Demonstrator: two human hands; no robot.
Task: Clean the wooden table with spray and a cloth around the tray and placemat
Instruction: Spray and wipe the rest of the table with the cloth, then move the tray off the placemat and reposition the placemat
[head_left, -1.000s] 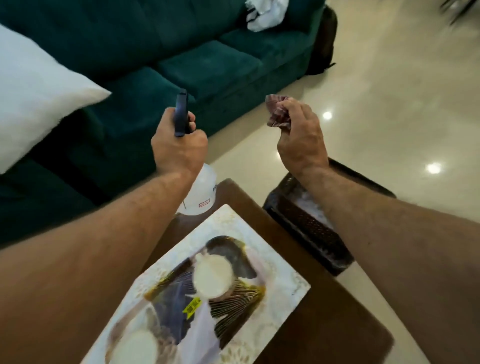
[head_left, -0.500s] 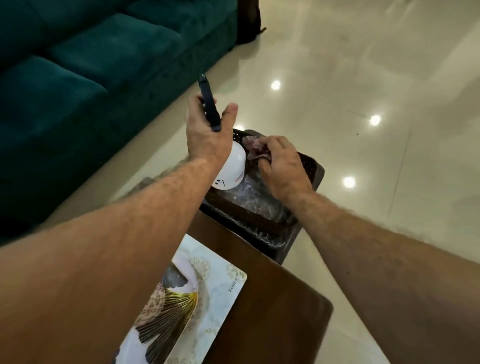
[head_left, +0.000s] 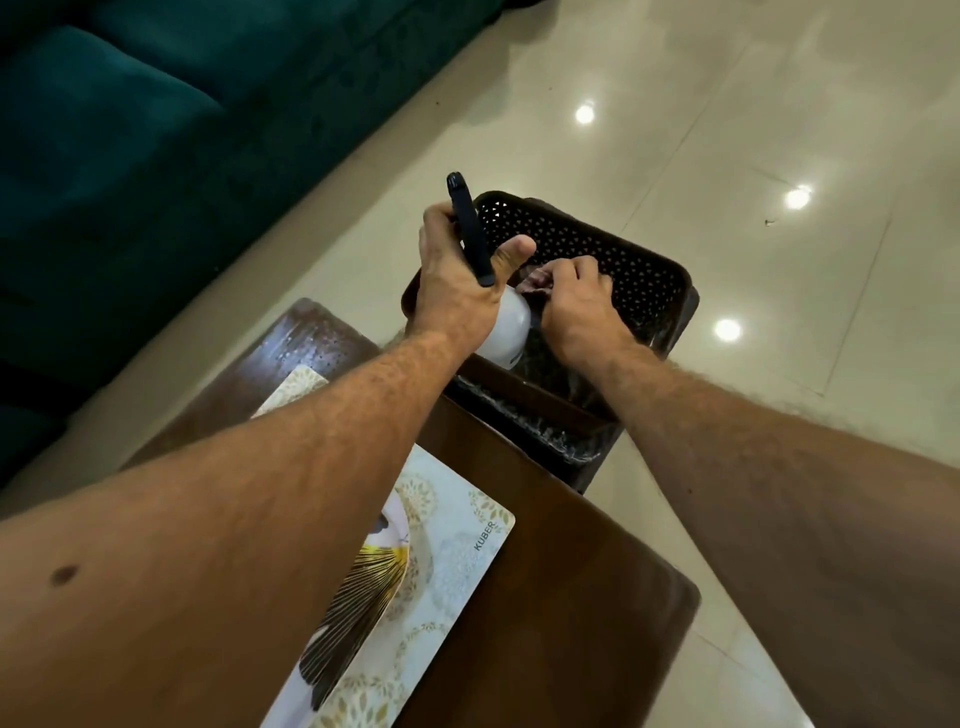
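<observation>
My left hand (head_left: 457, 280) grips the white spray bottle (head_left: 506, 332) by its dark blue trigger head (head_left: 470, 228), holding it over the near end of a dark brown perforated basket (head_left: 613, 249). My right hand (head_left: 576, 306) holds a reddish cloth (head_left: 537, 280) low inside that basket, beside the bottle. The wooden table (head_left: 561, 597) lies below my arms. A pale patterned placemat (head_left: 441, 566) with a gold and black fan print lies on it, partly hidden by my left forearm.
The basket stands on the glossy cream tile floor (head_left: 727, 130) just past the table's far end, with clear plastic lining inside. A dark teal sofa (head_left: 156, 130) runs along the left. The table's right edge drops to the floor.
Both hands have dropped from chest height down into the basket beyond the table. The cloth went from held up in the air to low inside the basket, and the bottle came with it.
</observation>
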